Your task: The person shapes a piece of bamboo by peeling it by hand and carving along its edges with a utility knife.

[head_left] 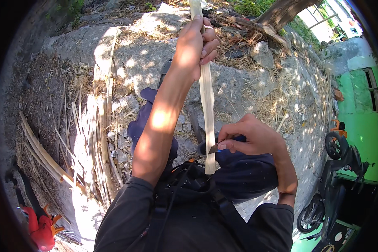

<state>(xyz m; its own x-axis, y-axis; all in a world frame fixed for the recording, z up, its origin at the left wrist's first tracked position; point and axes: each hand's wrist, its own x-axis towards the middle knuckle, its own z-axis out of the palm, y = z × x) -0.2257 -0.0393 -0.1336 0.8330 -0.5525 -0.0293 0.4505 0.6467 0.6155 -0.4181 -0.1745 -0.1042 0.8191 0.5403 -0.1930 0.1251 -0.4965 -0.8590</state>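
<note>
A long pale strip of split bamboo runs upright in front of me, from beyond the top edge down to my lap. My left hand is closed round its upper part with the arm stretched out. Close to its lower end, my right hand pinches a small dark blade between thumb and fingers. The blade's flat lies against the strip; whether it cuts in cannot be told. Dark trousers and black straps show beneath the strip's end.
Many split bamboo lengths lie on the ground at left, beside a thicker curved bamboo piece. Rough grey stone strewn with dry shavings lies ahead. A tree trunk leans far right. A motorcycle stands by a green wall.
</note>
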